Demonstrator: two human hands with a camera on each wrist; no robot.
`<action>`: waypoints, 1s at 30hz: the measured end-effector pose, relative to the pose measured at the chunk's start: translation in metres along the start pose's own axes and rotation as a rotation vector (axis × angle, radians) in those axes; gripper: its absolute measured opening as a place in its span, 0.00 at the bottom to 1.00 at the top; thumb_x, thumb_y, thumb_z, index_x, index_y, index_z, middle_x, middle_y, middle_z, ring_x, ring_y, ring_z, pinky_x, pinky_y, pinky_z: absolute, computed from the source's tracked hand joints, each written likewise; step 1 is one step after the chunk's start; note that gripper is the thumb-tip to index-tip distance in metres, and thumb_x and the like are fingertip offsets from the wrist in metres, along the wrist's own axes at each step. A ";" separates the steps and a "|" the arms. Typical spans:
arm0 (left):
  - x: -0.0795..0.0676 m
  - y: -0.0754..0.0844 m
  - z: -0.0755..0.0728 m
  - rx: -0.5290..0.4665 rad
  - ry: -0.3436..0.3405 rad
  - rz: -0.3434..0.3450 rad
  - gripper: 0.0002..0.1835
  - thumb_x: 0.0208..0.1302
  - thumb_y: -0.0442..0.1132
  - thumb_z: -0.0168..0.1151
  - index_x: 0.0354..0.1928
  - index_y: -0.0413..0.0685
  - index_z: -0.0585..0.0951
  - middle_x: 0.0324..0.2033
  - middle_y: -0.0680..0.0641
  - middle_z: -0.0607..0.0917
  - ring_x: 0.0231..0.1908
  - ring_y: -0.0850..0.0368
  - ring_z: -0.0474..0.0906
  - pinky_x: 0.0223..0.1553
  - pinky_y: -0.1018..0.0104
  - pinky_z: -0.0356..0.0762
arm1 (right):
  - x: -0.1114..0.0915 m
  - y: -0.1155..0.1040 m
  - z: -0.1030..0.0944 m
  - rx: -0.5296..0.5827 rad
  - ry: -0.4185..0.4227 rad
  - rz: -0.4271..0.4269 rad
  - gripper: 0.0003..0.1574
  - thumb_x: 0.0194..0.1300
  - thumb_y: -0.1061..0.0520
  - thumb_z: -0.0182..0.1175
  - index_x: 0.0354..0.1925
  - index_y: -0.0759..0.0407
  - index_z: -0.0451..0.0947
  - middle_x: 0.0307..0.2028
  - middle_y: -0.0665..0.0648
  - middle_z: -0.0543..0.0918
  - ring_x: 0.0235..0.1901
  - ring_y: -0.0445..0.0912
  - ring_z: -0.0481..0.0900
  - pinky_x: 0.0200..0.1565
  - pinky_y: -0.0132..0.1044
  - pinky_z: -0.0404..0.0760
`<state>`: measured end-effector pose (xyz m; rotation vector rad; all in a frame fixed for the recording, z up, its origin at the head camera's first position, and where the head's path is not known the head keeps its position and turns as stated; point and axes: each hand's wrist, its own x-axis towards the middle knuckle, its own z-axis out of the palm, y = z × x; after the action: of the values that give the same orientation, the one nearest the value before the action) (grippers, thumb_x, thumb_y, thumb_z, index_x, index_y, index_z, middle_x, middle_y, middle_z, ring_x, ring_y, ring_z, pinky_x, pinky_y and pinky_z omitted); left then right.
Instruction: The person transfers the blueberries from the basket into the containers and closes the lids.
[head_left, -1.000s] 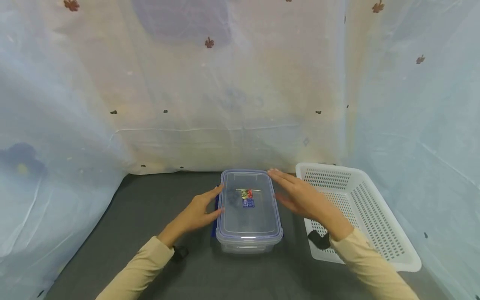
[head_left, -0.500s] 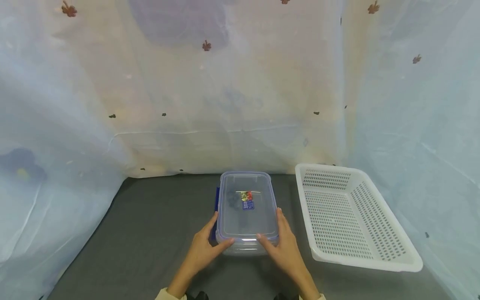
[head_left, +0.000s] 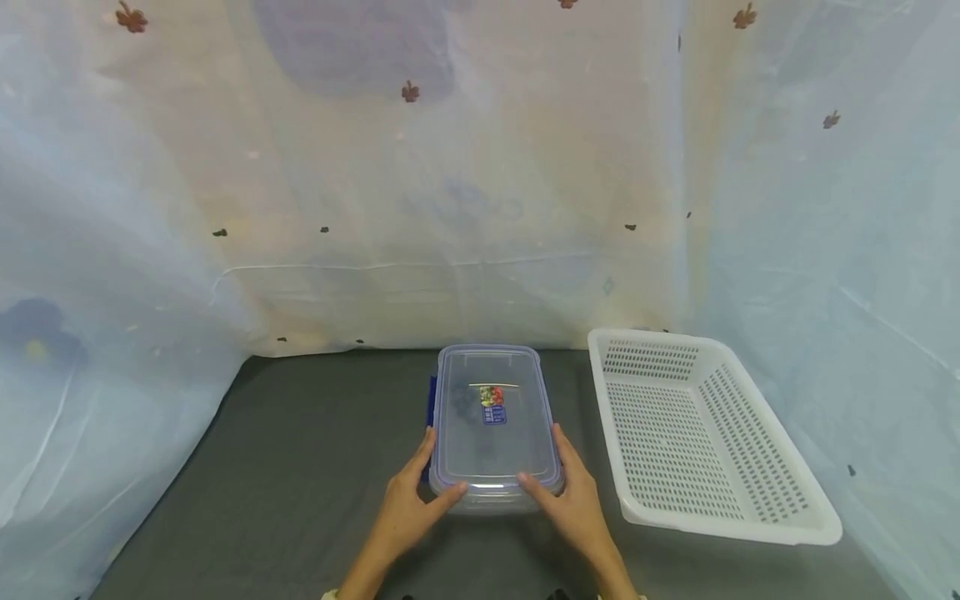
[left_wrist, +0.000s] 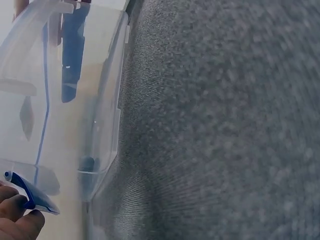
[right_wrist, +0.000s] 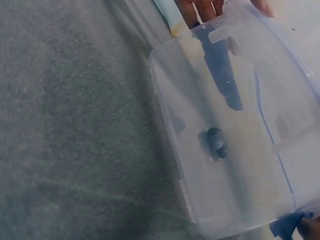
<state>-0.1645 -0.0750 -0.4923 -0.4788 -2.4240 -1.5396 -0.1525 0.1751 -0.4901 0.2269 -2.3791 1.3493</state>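
A clear plastic food container [head_left: 495, 450] with a bluish see-through lid rests on the dark cloth, its colourful label [head_left: 492, 404] facing up. My left hand [head_left: 405, 504] holds its near left corner, thumb on the lid's near edge and fingers along the side. The right hand [head_left: 577, 504] mirrors this at the near right corner. A blue side latch [left_wrist: 35, 195] stands out from the wall by curled left fingertips in the left wrist view. In the right wrist view, a fingertip touches another blue latch [right_wrist: 287, 225]. The box's sides hide parts of the fingers.
To the right stands a white perforated plastic basket [head_left: 716, 521]. Dark grey cloth [head_left: 315, 442] covers the table. Pale patterned sheeting [head_left: 480, 208] hangs behind and along both sides.
Both hands have come from beside the container's middle and far right to its near corners. Over the last half second they have barely moved, and the container stays about where it was.
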 end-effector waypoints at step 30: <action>0.010 -0.013 -0.009 -0.500 0.047 -0.387 0.45 0.65 0.44 0.64 0.72 0.28 0.50 0.68 0.29 0.60 0.66 0.38 0.60 0.64 0.51 0.59 | 0.020 0.000 0.017 0.689 -0.074 0.528 0.50 0.72 0.48 0.54 0.74 0.71 0.39 0.72 0.72 0.48 0.71 0.63 0.49 0.68 0.54 0.51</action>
<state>-0.1789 -0.0864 -0.4961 -0.0451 -2.1689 -2.3051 -0.1750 0.1620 -0.4898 -0.1914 -2.0047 2.4168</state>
